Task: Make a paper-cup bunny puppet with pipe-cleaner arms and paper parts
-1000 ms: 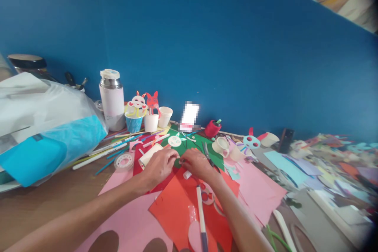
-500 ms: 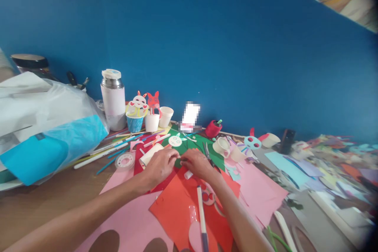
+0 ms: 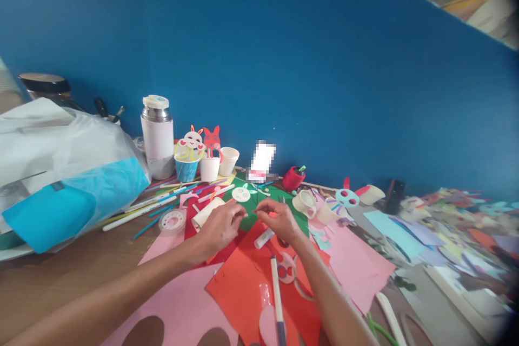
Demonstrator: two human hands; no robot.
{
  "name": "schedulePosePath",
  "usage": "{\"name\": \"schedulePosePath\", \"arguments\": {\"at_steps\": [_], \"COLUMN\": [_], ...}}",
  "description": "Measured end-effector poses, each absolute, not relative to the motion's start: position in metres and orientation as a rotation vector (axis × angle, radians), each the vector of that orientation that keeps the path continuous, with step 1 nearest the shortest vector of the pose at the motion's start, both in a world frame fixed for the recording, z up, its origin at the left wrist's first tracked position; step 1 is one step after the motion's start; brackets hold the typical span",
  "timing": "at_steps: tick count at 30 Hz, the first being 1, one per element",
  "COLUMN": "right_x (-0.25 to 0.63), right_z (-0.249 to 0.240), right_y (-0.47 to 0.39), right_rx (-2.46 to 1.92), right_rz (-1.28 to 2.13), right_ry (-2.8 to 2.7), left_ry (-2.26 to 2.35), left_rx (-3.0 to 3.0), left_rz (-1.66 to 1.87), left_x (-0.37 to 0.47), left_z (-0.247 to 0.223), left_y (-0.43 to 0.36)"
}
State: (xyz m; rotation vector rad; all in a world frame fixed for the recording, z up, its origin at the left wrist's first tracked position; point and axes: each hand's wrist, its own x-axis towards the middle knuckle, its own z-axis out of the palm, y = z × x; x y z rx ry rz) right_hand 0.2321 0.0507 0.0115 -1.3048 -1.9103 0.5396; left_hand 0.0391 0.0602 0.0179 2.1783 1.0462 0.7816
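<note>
My left hand (image 3: pixel 223 228) hovers over the green sheet's near edge, its thumb and fingers curled together in a pinch. Whatever it pinches, if anything, is too small to make out. Just right of it, my right hand (image 3: pixel 280 219) has thumb and fingertip pressed together, again on nothing I can identify. A small gap separates the hands. Under my right hand lies a white tube (image 3: pixel 264 238) on the red paper (image 3: pixel 239 281). A white cup lying on its side (image 3: pixel 206 213) is beside my left hand. Beyond both hands is a white paper rabbit face (image 3: pixel 242 193).
A tape roll (image 3: pixel 172 221) and several pens lie left. A flask (image 3: pixel 157 138), paper cups (image 3: pixel 229 161) and a plastic bag (image 3: pixel 101 135) stand behind them. A marker (image 3: pixel 277 292) lies in front; scissors (image 3: pixel 283 200) and more cups (image 3: pixel 304 203) sit right.
My right hand has moved slightly right and up, away from my left hand, widening the gap between them. More of the white tube shows. My left hand stays nearly in place.
</note>
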Motion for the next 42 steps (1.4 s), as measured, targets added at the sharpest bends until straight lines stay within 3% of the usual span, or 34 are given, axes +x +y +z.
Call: {"name": "schedulePosePath", "arguments": {"at_steps": [10,22,42], "right_x": [0.224,0.215,0.213], "right_z": [0.017,0.014,0.020], "right_y": [0.046,0.044,0.045], "right_rx": [-1.057,-1.154,-1.235], "right_rz": [0.264,0.372,1.073], "right_ry": [-1.947,-1.752,-1.385], "left_ry": [1.057,1.091,1.085], "left_rx": [2.178,2.171,2.153], "left_rz": [0.808,0.783,0.766], "left_x": [0.039,0.040,0.038], "left_z": [0.015,0.023,0.025], "left_y": [0.062,0.062,0.061]}}
